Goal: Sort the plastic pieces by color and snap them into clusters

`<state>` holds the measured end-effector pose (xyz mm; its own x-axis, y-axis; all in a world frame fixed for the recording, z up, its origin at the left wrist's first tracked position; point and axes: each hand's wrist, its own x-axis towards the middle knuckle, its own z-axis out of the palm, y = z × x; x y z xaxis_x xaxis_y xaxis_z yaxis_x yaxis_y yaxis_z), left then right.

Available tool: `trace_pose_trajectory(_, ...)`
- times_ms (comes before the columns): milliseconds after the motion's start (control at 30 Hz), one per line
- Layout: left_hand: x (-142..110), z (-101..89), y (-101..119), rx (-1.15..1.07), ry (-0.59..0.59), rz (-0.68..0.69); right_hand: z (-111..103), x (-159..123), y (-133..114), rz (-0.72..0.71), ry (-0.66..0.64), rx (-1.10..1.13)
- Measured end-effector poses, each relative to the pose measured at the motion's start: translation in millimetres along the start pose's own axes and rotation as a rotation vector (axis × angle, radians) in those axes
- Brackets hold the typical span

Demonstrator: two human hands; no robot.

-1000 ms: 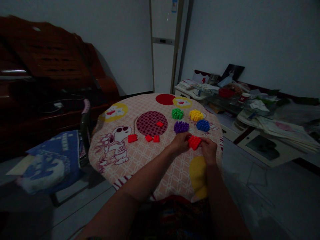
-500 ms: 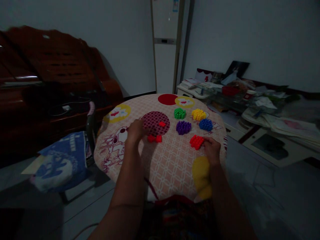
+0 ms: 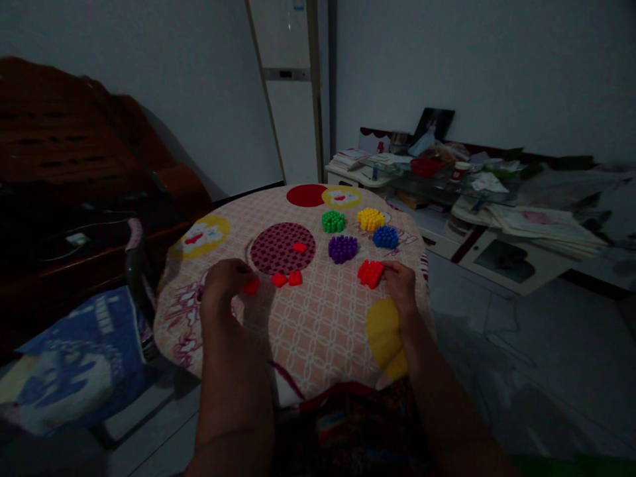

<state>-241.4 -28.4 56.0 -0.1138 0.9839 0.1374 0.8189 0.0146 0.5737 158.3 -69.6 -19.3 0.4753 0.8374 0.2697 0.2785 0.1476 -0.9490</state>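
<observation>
My left hand (image 3: 226,281) is at the left of the round table, its fingers closed on a small red block (image 3: 251,286). Two more red blocks (image 3: 295,278) lie just right of it, and a single red block (image 3: 299,247) rests on the dark red printed circle. On the right, my right hand (image 3: 400,281) pinches the edge of a studded cluster of red blocks (image 3: 370,273). Beyond that cluster stand knobbly clusters in purple (image 3: 342,248), blue (image 3: 386,236), yellow (image 3: 370,219) and green (image 3: 333,221).
A patterned cloth covers the round table (image 3: 318,331). A chair (image 3: 136,265) with a blue cloth (image 3: 99,364) stands at the left, before a wooden bench (image 3: 99,146). At the right, a low cabinet (image 3: 517,258) carries papers and clutter.
My left hand has moved left and nearer, away from the red blocks, with a red block in its fingers. My right hand stays at the red cluster. The view has turned right.
</observation>
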Motion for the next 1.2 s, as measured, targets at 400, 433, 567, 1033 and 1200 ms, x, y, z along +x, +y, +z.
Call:
trace_pose_trajectory(400,-61.0,100.6,191.4,-0.274,-0.156,0.603,-4.6,0.4,2.5,0.034,0.053,0.146)
trace_pose_trajectory(433,-67.2,106.6,200.5,-0.235,-0.156,0.639,-4.9,1.4,4.4,0.027,0.064,0.155)
trace_pose_trajectory(567,-80.0,126.6,219.6,-0.063,-0.147,0.730,-6.0,3.6,8.7,0.014,0.133,0.174)
trace_pose_trajectory(1033,-92.0,151.7,229.7,0.097,-0.199,0.754,-9.1,0.2,1.0,-0.023,0.320,0.002)
trace_pose_trajectory(1200,-90.4,158.0,224.6,0.068,-0.194,0.710,-8.7,-0.6,-0.4,0.000,0.292,-0.012)
